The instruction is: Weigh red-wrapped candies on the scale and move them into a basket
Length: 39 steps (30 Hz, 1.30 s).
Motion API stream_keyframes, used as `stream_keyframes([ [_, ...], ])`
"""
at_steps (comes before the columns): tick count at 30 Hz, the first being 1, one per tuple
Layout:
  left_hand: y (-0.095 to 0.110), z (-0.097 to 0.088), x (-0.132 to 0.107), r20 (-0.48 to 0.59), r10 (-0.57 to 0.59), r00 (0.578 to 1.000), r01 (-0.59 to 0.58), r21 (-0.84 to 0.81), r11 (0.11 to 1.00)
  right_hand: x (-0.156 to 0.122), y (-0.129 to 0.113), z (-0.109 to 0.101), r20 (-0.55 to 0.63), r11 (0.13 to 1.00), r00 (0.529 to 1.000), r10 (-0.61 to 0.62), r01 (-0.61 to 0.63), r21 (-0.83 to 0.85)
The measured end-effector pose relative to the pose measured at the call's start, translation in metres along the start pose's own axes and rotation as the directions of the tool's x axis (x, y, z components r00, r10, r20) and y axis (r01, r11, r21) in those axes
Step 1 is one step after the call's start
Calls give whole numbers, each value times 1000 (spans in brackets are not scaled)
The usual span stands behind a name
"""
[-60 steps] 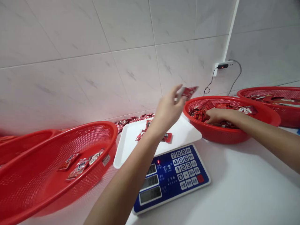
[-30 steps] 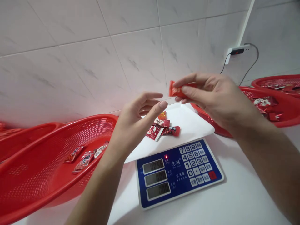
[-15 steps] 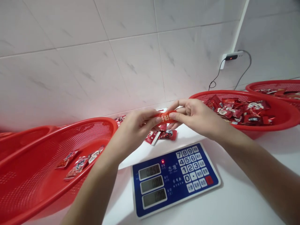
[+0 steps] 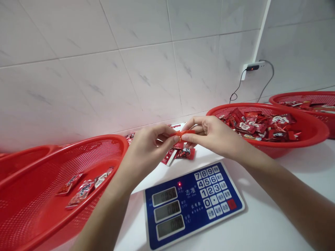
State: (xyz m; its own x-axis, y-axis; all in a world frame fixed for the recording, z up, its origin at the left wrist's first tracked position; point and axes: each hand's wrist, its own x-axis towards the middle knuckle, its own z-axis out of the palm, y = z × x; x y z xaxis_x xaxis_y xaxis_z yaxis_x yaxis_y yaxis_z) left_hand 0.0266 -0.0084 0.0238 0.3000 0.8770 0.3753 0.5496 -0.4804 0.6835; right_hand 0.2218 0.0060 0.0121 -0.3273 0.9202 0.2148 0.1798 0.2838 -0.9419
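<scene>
As far as we can tell, the small red snack packet [image 4: 184,132] is held in the air, pinched btwn L hand [image 4: 148,153] and R hand [image 4: 213,135], just above the small packets on the tray. L fingertips [image 4: 176,138] and R fingertips [image 4: 186,136] close on opposite ends, with both hands nearly shut and all other fingers curled clear. This grip leaves the packet's middle showing, prob. so we can view its printed face. Held up like this, it likely adds no weight to the tray.

Below it, the small pile of packets [image 4: 178,153] lies on the white plastic tray [image 4: 202,149], which sits on the blue digital price scale [image 4: 193,205], prob. to keep the load on the platform. Scale digits are too small to read for sure. Right of the scale, the red mesh basket [image 4: 316,132] holds a heap of packets, w/ a 2nd red basket [image 4: 300,94] behind it. Left, a large red basket [image 4: 104,141] holds a few loose packets [image 4: 80,194]. Wall socket [image 4: 251,67] sits on white tile above.
</scene>
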Motion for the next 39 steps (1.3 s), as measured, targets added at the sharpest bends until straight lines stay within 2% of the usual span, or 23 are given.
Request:
stream_keyframes([
  [4,-2,4,1,21,-14,1000,14,-42,999,3,3,2,-23,1000,999,-24,24,11],
  [8,-5,4,3,72,-27,997,38,-161,986,4,3,4,-37,998,999,-17,19,52],
  [11,-9,3,4,79,-26,997,41,-193,980,4,0,4,-9,996,1000,28,-27,88],
  [16,-13,1,5,9,18,1000,-16,-173,985,2,-11,0,61,975,987,146,-154,161],
  [22,-12,1,4,-44,36,998,-38,-53,998,3,-7,-3,86,967,986,146,-160,197],
  [24,-12,3,4,-83,107,991,-105,26,994,4,-3,-4,137,966,983,121,-148,212],
  [25,-12,3,4,-113,183,977,-172,97,980,5,0,-4,180,962,978,101,-143,234],
  [27,-13,2,3,-141,391,910,-342,278,898,8,6,-5,239,945,969,60,-132,298],
  [28,-14,1,2,-123,478,870,-412,354,840,9,8,-5,238,938,970,41,-120,326],
  [29,-14,-1,2,-89,529,844,-455,402,795,11,10,-5,217,935,976,28,-102,338],
  [30,-15,-3,2,-53,539,841,-472,417,777,12,12,-4,177,939,984,21,-80,334],
  [32,-16,-5,3,-7,462,887,-430,356,830,13,13,-3,101,961,995,1,-29,275],
  [35,-16,-5,5,35,232,972,-235,151,960,9,12,0,27,992,998,-53,50,114],
  [37,-16,-4,6,85,110,990,-117,84,990,5,10,1,-8,997,997,-73,73,-5],
  [39,-15,-2,7,108,58,992,-68,89,994,2,8,1,-9,996,999,-50,49,-79],
])
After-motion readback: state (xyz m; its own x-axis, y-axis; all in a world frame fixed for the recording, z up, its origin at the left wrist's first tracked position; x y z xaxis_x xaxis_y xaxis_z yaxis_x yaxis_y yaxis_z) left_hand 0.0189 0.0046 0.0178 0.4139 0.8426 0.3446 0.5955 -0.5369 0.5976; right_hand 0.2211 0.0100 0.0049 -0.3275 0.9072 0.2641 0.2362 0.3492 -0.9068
